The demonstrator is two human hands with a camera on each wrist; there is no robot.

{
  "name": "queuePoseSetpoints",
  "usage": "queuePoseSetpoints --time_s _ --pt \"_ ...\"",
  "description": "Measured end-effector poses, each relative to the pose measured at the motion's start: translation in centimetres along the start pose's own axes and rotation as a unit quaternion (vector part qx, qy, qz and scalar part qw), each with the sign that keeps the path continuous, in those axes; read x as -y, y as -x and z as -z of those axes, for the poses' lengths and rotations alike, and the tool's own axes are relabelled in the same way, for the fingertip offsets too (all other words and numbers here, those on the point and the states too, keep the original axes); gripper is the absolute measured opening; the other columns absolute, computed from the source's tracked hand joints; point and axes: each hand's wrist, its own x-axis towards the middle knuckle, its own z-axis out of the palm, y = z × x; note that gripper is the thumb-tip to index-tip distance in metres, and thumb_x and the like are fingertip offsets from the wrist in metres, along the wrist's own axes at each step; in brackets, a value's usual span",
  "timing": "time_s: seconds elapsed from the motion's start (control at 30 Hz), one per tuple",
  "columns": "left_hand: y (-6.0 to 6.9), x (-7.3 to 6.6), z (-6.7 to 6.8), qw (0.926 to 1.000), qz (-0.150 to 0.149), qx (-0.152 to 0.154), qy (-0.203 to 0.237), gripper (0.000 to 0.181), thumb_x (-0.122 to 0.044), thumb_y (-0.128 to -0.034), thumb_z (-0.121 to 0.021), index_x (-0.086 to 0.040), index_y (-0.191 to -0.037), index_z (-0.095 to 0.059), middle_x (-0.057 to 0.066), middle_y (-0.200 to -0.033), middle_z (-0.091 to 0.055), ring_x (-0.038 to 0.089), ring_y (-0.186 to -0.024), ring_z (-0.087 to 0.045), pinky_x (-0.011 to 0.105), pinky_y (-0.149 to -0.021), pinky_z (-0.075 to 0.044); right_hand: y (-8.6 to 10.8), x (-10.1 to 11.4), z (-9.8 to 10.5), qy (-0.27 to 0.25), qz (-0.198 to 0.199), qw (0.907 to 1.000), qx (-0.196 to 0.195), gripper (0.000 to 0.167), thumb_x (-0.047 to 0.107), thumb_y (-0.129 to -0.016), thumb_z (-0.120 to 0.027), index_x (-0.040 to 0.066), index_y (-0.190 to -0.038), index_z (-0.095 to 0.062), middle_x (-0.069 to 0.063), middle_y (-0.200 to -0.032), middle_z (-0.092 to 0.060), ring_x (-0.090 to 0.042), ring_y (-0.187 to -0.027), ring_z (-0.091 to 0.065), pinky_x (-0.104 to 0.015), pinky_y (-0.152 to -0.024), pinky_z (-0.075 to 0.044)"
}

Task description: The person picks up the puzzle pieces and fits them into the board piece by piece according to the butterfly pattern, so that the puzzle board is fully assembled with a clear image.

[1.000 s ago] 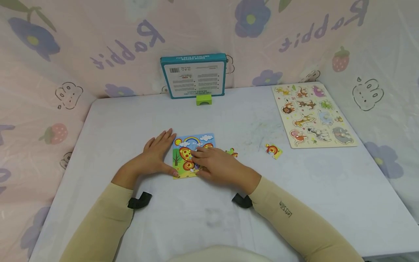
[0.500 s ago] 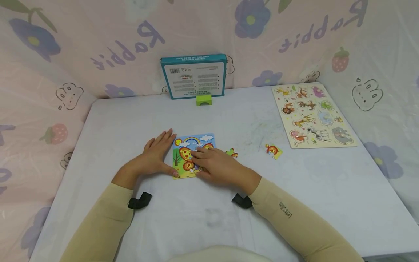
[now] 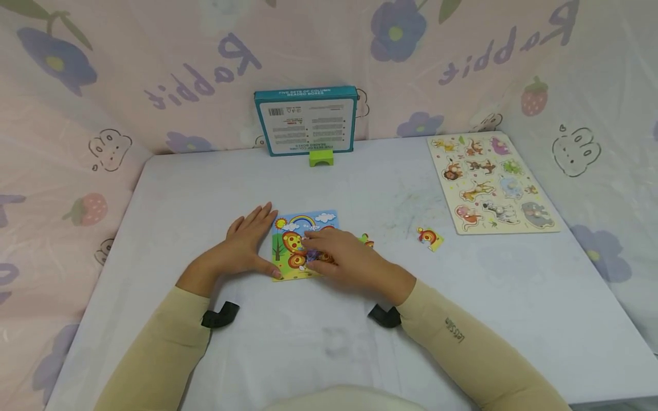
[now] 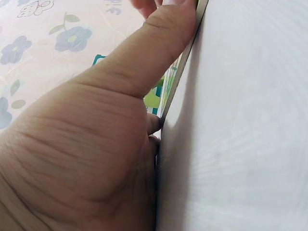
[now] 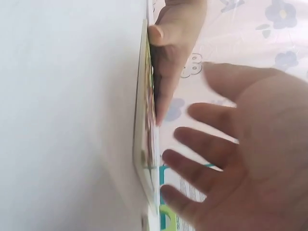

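Note:
A small square jigsaw puzzle (image 3: pixel 295 251) shows a butterfly, sun, rainbow and clouds. My left hand (image 3: pixel 244 242) lies along its left edge, fingers straight, thumb resting on the near left corner. Over the puzzle's right part hovers my right hand (image 3: pixel 346 254), holding nothing. In the right wrist view its spread fingers (image 5: pixel 207 142) stand apart from the puzzle board (image 5: pixel 144 120). Part of the picture is hidden under that hand. A loose puzzle piece (image 3: pixel 366 240) shows just beyond the right hand, partly covered. Farther right lies another loose piece (image 3: pixel 429 237) with a red and yellow swirl.
A wooden animal peg puzzle board (image 3: pixel 498 225) lies at the table's back right. At the back stands a teal and white box (image 3: pixel 308 123), with a green arched block (image 3: pixel 321 158) in front of it. Patterned curtains (image 3: pixel 205 34) border the white table (image 3: pixel 288 348).
My right hand has lifted off the puzzle and shifted slightly right, uncovering a little more of the picture's lower middle. The left hand stays in place.

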Motion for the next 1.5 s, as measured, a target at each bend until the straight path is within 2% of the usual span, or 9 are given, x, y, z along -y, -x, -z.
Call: queuePoseSetpoints --time_s 0.2,0.43,0.53,0.77,0.9,1.0,1.1,1.3,1.5 --pt "0.1 0.1 -0.1 1.0 0.003 0.001 0.008 0.149 -0.066 -0.0676 -0.098 -0.006 -0.175 -0.014 0.01 -0.182 0.002 0.031 -0.166 0.008 0.062 -0.127 0.006 0.5 -0.8 1.3 -0.153 -0.024 0.9855 -0.069 0.05 0.032 -0.11 -0.068 0.005 -0.151 -0.064 -0.008 -0.15 -0.064 -0.026 -0.136 -0.058 -0.048 -0.114 -0.046" --pt "0.0 0.1 -0.1 1.0 0.005 -0.002 0.006 0.151 -0.067 -0.0659 -0.099 -0.007 -0.175 -0.014 0.009 -0.182 0.002 0.03 -0.166 0.009 0.061 -0.127 0.007 1.5 -2.8 2.9 -0.333 -0.027 0.9341 -0.126 0.051 0.034 -0.118 -0.046 -0.001 -0.154 -0.056 -0.021 -0.149 -0.062 -0.038 -0.136 -0.057 -0.06 -0.112 -0.044" --pt "0.0 0.0 -0.1 0.9999 0.006 -0.004 0.011 0.15 -0.066 -0.066 -0.099 -0.007 -0.175 -0.014 0.008 -0.182 0.002 0.03 -0.166 0.009 0.061 -0.127 0.007 2.6 -4.1 3.5 -0.358 -0.033 0.9222 -0.143 0.062 0.043 -0.119 -0.036 -0.003 -0.156 -0.051 -0.021 -0.148 -0.061 -0.04 -0.133 -0.058 -0.062 -0.111 -0.045" --pt "-0.1 -0.2 -0.2 0.9999 0.01 0.0 0.008 0.15 -0.068 -0.0665 -0.098 -0.009 -0.176 -0.014 0.007 -0.182 0.003 0.03 -0.166 0.009 0.06 -0.127 0.007 5.4 -7.1 4.2 -0.381 -0.07 0.9078 -0.161 0.077 0.055 -0.118 -0.029 -0.008 -0.159 -0.044 -0.025 -0.146 -0.06 -0.044 -0.132 -0.057 -0.045 -0.107 -0.051" --pt "-0.1 -0.3 0.0 0.9999 0.01 0.002 0.005 0.15 -0.067 -0.0668 -0.098 -0.009 -0.176 -0.013 0.007 -0.182 0.003 0.03 -0.166 0.009 0.059 -0.127 0.007 6.3 -8.4 4.3 -0.367 -0.095 0.9134 -0.148 0.064 0.042 -0.12 -0.035 -0.007 -0.159 -0.043 -0.025 -0.146 -0.059 -0.04 -0.135 -0.057 -0.038 -0.11 -0.048" --pt "0.0 -0.1 -0.1 0.9999 0.011 0.001 0.004 0.151 -0.068 -0.0664 -0.098 -0.009 -0.176 -0.013 0.007 -0.182 0.003 0.03 -0.166 0.009 0.06 -0.127 0.007 6.2 -8.7 4.5 -0.327 -0.124 0.9287 -0.123 0.055 0.032 -0.117 -0.052 -0.002 -0.16 -0.046 -0.02 -0.146 -0.061 -0.034 -0.135 -0.058 -0.041 -0.113 -0.046" --pt "0.0 0.1 -0.2 0.9999 0.01 -0.003 0.005 0.151 -0.069 -0.0656 -0.098 -0.009 -0.176 -0.014 0.007 -0.182 0.003 0.029 -0.166 0.009 0.061 -0.127 0.006 6.1 -8.8 4.7 -0.266 -0.146 0.948 -0.097 0.061 0.027 -0.108 -0.072 0.002 -0.159 -0.051 -0.014 -0.148 -0.061 -0.03 -0.135 -0.058 -0.046 -0.113 -0.045" --pt "0.0 0.1 -0.4 0.9999 0.007 -0.004 0.01 0.151 -0.068 -0.066 -0.098 -0.008 -0.176 -0.014 0.007 -0.182 0.003 0.029 -0.166 0.009 0.061 -0.127 0.006 6.2 -8.5 4.3 -0.136 -0.135 0.98 -0.054 0.058 0.025 -0.094 -0.09 0.004 -0.142 -0.067 -0.009 -0.152 -0.054 -0.029 -0.142 -0.05 -0.051 -0.119 -0.04" --pt "0.0 -0.1 -0.1 1.0 0.008 -0.001 0.006 0.151 -0.067 -0.0662 -0.099 -0.008 -0.176 -0.013 0.007 -0.182 0.003 0.029 -0.166 0.009 0.06 -0.127 0.007 6.1 -7.2 4.0 -0.073 -0.114 0.9896 -0.049 0.044 0.017 -0.092 -0.09 0.001 -0.128 -0.07 -0.016 -0.149 -0.052 -0.038 -0.144 -0.043 -0.055 -0.12 -0.036"
